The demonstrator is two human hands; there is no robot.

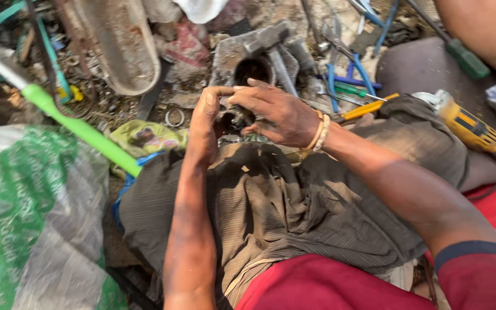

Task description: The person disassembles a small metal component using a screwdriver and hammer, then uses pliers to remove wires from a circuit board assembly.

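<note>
While both hands meet above the knees, left hand (205,129) and right hand (276,115) clamped together on a small dark metal part (235,119), yellow angle grinder (469,127) at three o'clock, grey metal casing (254,54) at twelve o'clock, green-handled pole (81,129) at ten o'clock.

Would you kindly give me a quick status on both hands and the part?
Left hand and right hand both gripping a small dark metal part over the lap. Yellow grinder lying to the right. Nothing blocking the hands.
</note>
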